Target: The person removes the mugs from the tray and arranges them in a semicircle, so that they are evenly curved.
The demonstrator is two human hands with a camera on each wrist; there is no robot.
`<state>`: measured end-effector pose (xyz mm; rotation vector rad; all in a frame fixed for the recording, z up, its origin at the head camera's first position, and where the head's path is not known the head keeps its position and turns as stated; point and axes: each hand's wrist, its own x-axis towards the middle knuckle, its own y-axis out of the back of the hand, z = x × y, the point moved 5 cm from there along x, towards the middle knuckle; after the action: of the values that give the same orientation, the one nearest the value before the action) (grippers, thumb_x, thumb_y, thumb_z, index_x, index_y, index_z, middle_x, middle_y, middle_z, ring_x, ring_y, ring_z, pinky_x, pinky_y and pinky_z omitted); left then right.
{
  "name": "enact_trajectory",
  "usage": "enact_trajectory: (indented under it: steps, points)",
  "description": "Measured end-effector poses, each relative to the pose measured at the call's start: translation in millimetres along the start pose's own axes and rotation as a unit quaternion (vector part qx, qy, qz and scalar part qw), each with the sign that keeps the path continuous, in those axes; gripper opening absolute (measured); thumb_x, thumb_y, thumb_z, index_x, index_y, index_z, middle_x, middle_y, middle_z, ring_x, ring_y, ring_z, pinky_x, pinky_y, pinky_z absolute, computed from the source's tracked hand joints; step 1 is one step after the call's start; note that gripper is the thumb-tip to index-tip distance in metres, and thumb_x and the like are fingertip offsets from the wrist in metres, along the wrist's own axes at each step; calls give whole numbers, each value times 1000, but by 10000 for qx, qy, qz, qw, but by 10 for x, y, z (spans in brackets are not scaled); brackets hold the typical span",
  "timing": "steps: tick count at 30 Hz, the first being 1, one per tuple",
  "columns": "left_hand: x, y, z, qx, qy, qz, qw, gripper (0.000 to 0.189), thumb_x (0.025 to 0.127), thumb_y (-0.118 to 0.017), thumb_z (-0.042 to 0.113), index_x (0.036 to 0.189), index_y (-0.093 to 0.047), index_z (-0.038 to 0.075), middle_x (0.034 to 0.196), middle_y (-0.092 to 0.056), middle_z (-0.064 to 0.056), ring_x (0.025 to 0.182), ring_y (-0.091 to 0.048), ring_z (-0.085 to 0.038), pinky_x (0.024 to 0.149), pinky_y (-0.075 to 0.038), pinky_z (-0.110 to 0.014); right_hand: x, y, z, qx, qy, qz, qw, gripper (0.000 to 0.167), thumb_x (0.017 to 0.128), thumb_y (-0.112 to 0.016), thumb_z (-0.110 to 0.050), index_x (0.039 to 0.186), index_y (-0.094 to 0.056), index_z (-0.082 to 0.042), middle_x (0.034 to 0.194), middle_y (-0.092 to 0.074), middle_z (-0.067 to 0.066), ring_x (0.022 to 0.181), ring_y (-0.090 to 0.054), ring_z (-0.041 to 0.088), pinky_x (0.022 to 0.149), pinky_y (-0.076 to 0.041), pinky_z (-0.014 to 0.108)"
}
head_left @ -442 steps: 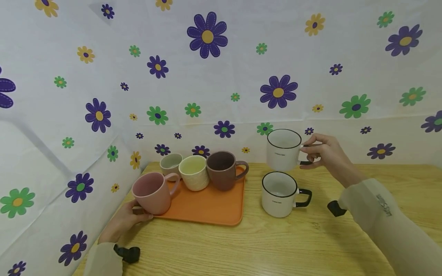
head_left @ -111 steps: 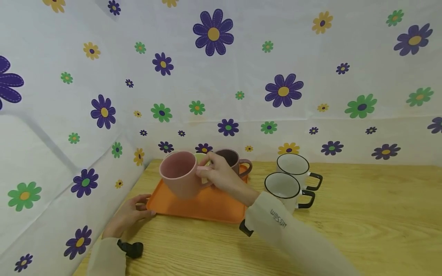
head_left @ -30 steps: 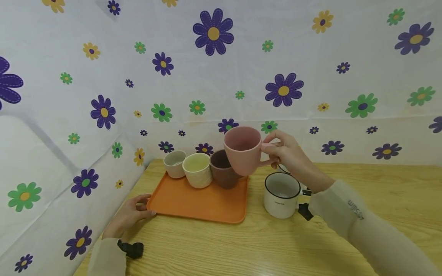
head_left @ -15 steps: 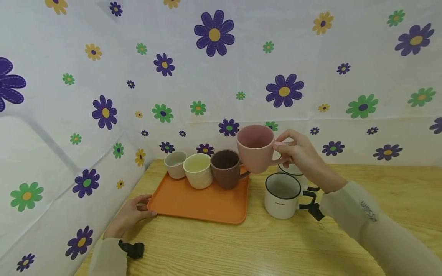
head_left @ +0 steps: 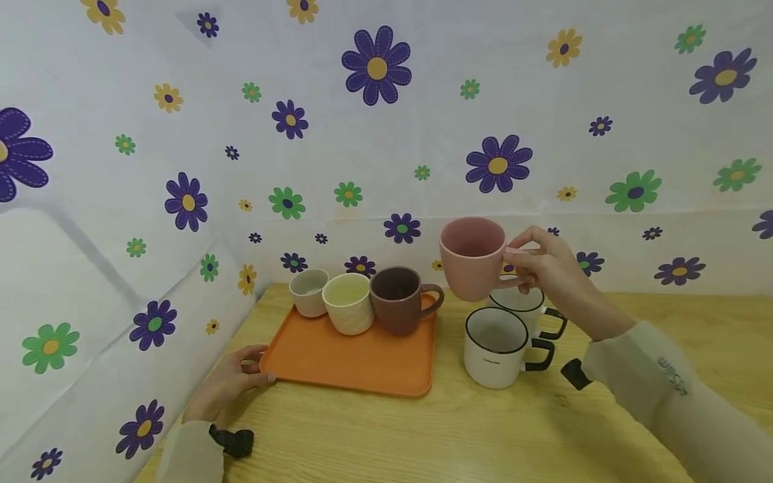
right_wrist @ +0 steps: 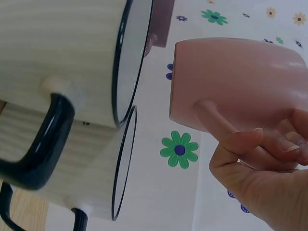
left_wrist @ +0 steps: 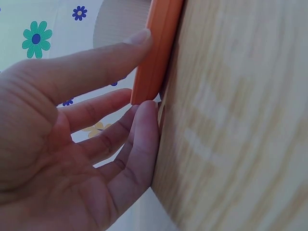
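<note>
My right hand (head_left: pixel 558 285) pinches the handle of a pink mug (head_left: pixel 474 268), upright in the air above the rear of two white mugs. Its handle and my curled fingers show in the right wrist view. The front white mug (head_left: pixel 492 362) has a black rim and handle; the rear white mug (head_left: pixel 525 305) stands close behind it. My left hand (head_left: pixel 226 382) holds the front left corner of an orange tray (head_left: pixel 362 362), thumb on its side wall (left_wrist: pixel 154 57) in the left wrist view. On the tray's back half stand a brown mug (head_left: pixel 397 305), a cream cup (head_left: pixel 349 305) and a grey cup (head_left: pixel 310 294).
The wooden table (head_left: pixel 338 436) carries everything. A white flowered cloth (head_left: pixel 423 121) hangs right behind the tray and mugs, and another side of it closes in on the left. Each wrist wears a small black camera mount (head_left: pixel 235 443).
A white mug held by my right hand was set down behind the other. That hand then lifted the pink mug off the tray and carried it right. My left hand stays at the tray corner.
</note>
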<state>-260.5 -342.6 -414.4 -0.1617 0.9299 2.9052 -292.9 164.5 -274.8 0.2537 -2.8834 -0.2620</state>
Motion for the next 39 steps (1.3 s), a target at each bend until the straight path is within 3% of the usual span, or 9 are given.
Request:
enact_trajectory:
  steps: [8, 17, 25, 29, 39]
  points:
    - [-13, -25, -23, -73, -34, -1, 10000, 70, 90, -77, 6, 145, -40, -14, 129, -55, -30, 107, -64, -33, 82, -56, -34, -55, 141, 65, -90, -15, 108, 9999, 15, 106, -54, -18, 107, -48, -4, 64, -54, -1, 57, -47, 17, 59, -50, 31]
    - [-1, -14, -40, -33, -56, -34, 10000, 69, 91, -76, 6, 146, -39, -14, 128, -56, -29, 107, -64, -33, 84, -56, -36, -92, 356, 125, -316, -33, 312, 9990, 18, 107, -53, -20, 110, -47, -3, 69, -54, -1, 60, -49, 17, 61, -51, 29]
    - [4, -16, -29, -37, -136, -64, 9999, 69, 90, -77, 7, 145, -41, -14, 128, -55, -30, 106, -64, -33, 82, -56, -33, -160, 524, 211, 143, -77, 455, 9988, 9, 105, -54, -13, 106, -50, -4, 68, -53, 1, 57, -47, 17, 57, -49, 27]
    - [-4, -19, -20, -66, -135, -93, 9998, 70, 89, -77, 7, 145, -41, -14, 129, -55, -30, 107, -64, -33, 82, -55, -32, -196, 593, 250, 153, -134, 526, 9984, 13, 105, -57, -16, 107, -51, -5, 69, -54, 1, 58, -48, 17, 58, -50, 27]
    - [-5, -10, -21, -178, -98, -72, 9998, 70, 88, -77, 4, 145, -40, -14, 129, -52, -31, 101, -63, -27, 74, -54, -30, -240, 771, 297, 834, 9, 654, 9944, 12, 102, -62, -14, 104, -54, -5, 71, -55, 3, 59, -47, 17, 58, -50, 27]
